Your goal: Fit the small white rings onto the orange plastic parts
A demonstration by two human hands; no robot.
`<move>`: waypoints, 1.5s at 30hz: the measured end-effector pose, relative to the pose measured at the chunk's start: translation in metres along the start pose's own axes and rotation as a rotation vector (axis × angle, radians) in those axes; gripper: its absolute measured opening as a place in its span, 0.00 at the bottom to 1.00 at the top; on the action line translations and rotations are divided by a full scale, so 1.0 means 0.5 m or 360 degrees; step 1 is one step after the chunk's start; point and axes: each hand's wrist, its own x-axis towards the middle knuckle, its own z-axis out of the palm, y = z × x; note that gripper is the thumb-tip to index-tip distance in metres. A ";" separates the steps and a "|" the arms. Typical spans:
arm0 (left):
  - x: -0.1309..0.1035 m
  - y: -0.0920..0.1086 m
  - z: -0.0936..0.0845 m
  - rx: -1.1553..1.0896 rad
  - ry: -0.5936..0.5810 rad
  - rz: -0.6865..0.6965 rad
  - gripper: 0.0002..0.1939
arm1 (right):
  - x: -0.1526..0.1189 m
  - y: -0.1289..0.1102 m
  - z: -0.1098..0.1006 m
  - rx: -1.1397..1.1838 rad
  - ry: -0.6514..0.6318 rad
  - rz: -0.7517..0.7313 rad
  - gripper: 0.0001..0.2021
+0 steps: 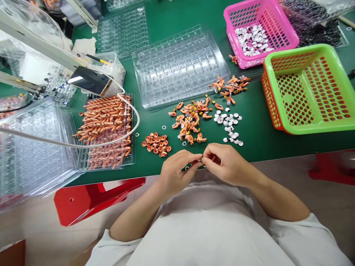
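My left hand [179, 168] and my right hand [226, 162] meet at the table's near edge, fingertips pinched together on a small part [200, 160] that they mostly hide. Its kind cannot be made out. Just beyond my hands lies a loose pile of orange curved plastic pieces [191, 118] with yellow and silvery bits. Left of that pile are copper-coloured round cups [156, 144]. White round discs [230, 123], some with dark undersides, are scattered to the right. A few thin white rings [184, 143] lie near my left hand.
Clear plastic trays [180, 66] lie at the back; another holds rows of orange pieces [108, 125] at left, under a white cable [133, 109]. A phone [90, 80] rests on a box. At right stand a pink basket [241, 61] with white discs and a green basket [313, 127].
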 end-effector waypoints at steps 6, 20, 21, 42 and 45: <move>-0.001 -0.007 -0.008 -0.0102 -0.0081 -0.0003 0.08 | 0.000 0.004 -0.012 -0.0074 -0.0145 -0.0111 0.07; 0.002 0.002 -0.023 0.0029 -0.0350 -0.0067 0.03 | 0.000 0.009 -0.015 0.0122 -0.0311 0.0026 0.07; 0.002 0.003 -0.024 0.0044 -0.0349 -0.0058 0.03 | 0.000 0.008 -0.015 0.0120 -0.0312 0.0030 0.07; 0.008 0.018 -0.038 0.0136 -0.0498 -0.0166 0.03 | 0.005 0.009 -0.010 0.0288 -0.0397 0.0236 0.08; 0.007 0.015 -0.035 0.0177 -0.0456 -0.0062 0.04 | 0.006 0.011 -0.009 0.0358 -0.0380 0.0316 0.08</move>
